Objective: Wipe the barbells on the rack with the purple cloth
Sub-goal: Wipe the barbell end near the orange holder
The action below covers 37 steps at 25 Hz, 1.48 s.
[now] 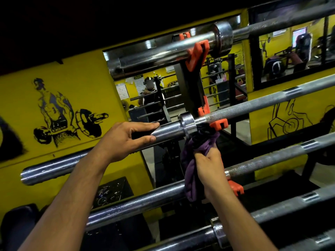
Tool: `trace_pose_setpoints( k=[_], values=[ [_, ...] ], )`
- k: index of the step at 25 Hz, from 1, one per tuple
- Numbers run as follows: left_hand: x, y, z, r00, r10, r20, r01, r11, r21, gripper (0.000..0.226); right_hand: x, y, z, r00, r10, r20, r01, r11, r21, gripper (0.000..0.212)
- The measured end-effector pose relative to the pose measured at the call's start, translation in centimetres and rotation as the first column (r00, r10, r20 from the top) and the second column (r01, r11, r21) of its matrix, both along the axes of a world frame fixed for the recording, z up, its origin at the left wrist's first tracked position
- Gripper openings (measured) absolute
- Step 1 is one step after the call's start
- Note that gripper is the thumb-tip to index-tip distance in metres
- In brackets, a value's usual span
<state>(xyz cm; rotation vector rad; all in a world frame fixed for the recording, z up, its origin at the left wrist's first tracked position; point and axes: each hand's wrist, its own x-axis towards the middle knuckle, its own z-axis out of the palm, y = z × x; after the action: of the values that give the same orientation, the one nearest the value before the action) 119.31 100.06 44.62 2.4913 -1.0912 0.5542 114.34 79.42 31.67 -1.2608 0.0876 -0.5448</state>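
Several chrome barbells lie across a black rack with orange hooks (219, 124). My left hand (125, 138) holds the sleeve of the second barbell (168, 130) from the top, fingers over it and thumb under. Just right of that bar's collar (187, 124), the purple cloth (195, 158) is looped over the shaft and hangs down. My right hand (208, 165) grips the cloth's bunched ends below the bar. The knurled shaft (253, 105) runs up to the right.
A thick top barbell (163, 51) rests on an orange hook (196, 53) overhead. Lower barbells (126, 207) cross in front of my forearms. Behind stand a yellow painted wall (72, 105) and mirrors (290, 51) reflecting the gym.
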Motion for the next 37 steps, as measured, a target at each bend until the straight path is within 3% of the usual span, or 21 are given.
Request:
trace_pose_setpoints(
  k=[3,5,6,8,9,11,12,13,17,18,20,21,22,23,25,26,27,29,32,35,37],
  values=[
    [-0.3,-0.1,0.0,1.0,0.01,0.028,-0.011,1.0,0.03,0.048,-3.4,-0.3,-0.5,0.99,0.08,0.113,-0.081,0.997,0.011,0.024],
    [-0.7,0.0,-0.4,0.991,-0.017,0.13,0.007,0.997,0.078,0.052,-6.3,-0.1,0.7,0.928,-0.05,0.368,0.093,0.991,-0.101,0.044],
    [-1.0,0.2,-0.8,0.979,-0.036,0.199,0.017,0.995,0.096,0.053,-6.7,-0.1,1.8,0.843,-0.137,0.52,0.267,0.946,-0.184,0.052],
    [-1.4,1.5,-1.7,0.953,-0.03,0.301,-0.001,0.995,0.103,0.053,-5.6,-0.2,5.6,0.652,-0.24,0.719,0.621,0.713,-0.325,0.056],
    [-1.5,2.3,-2.1,0.944,-0.014,0.329,-0.02,0.995,0.102,0.054,-4.3,-0.2,7.6,0.635,-0.246,0.732,0.708,0.564,-0.425,0.055],
    [-1.5,3.7,-2.8,0.926,0.0,0.376,-0.046,0.993,0.111,0.054,-1.6,0.4,10.5,0.782,-0.23,0.58,0.622,0.219,-0.751,0.044],
    [-1.4,4.0,-3.0,0.919,-0.006,0.393,-0.044,0.992,0.118,0.053,-0.3,0.4,11.4,0.865,-0.254,0.433,0.459,0.05,-0.887,0.035],
    [-1.3,4.1,-3.2,0.916,-0.016,0.401,-0.035,0.992,0.119,0.053,0.7,0.4,12.6,0.915,-0.286,0.283,0.28,-0.051,-0.959,0.032],
    [-1.0,3.9,-3.2,0.914,-0.038,0.403,-0.004,0.995,0.104,0.053,3.0,0.5,18.1,0.943,-0.293,-0.161,-0.187,-0.063,-0.98,0.032],
    [-0.9,4.0,-3.2,0.918,-0.044,0.395,0.004,0.995,0.102,0.053,3.1,0.5,18.4,0.935,-0.308,-0.174,-0.209,-0.083,-0.974,0.032],
    [-0.5,4.4,-3.0,0.923,-0.058,0.38,0.023,0.995,0.097,0.053,2.7,0.5,16.4,0.926,-0.375,0.041,-0.007,-0.125,-0.992,0.034],
    [-0.3,4.5,-3.0,0.924,-0.062,0.378,0.03,0.996,0.089,0.053,1.6,0.4,14.5,0.902,-0.382,0.2,0.185,-0.078,-0.98,0.03],
    [-0.1,4.5,-3.0,0.924,-0.06,0.378,0.034,0.997,0.075,0.052,0.0,0.4,12.3,0.873,-0.351,0.338,0.377,0.046,-0.925,0.023],
    [0.0,4.5,-3.0,0.922,-0.062,0.381,0.039,0.997,0.067,0.05,-2.0,0.6,9.9,0.853,-0.288,0.435,0.504,0.239,-0.83,0.018],
    [0.1,4.5,-3.0,0.92,-0.072,0.385,0.047,0.996,0.075,0.051,-5.2,1.8,5.3,0.85,-0.185,0.493,0.447,0.747,-0.491,0.033],
    [0.2,4.6,-2.9,0.92,-0.075,0.384,0.044,0.995,0.089,0.053,-6.1,2.7,3.3,0.867,-0.212,0.451,0.344,0.909,-0.234,0.038],
    [0.2,4.8,-2.8,0.921,-0.077,0.381,0.041,0.994,0.103,0.055,-6.4,3.6,1.9,0.887,-0.287,0.363,0.303,0.953,0.012,0.037],
    [0.4,5.0,-2.8,0.937,-0.083,0.34,0.041,0.991,0.129,0.056,-4.9,4.9,0.8,0.926,-0.364,0.097,0.317,0.893,0.319,0.024],
    [0.4,5.1,-2.4,0.958,-0.092,0.273,0.039,0.98,0.193,0.059,-1.3,5.7,1.6,0.961,-0.268,0.066,0.157,0.728,0.668,0.025],
    [0.3,5.4,-1.8,0.962,-0.13,0.24,0.074,0.97,0.231,0.058,-0.6,7.0,4.1,0.957,-0.273,0.094,0.122,0.677,0.726,0.043],
    [0.1,5.4,-1.6,0.966,-0.128,0.224,0.069,0.965,0.252,0.057,-3.1,8.9,4.1,0.964,-0.258,0.061,0.168,0.773,0.611,0.023]
  ],
)
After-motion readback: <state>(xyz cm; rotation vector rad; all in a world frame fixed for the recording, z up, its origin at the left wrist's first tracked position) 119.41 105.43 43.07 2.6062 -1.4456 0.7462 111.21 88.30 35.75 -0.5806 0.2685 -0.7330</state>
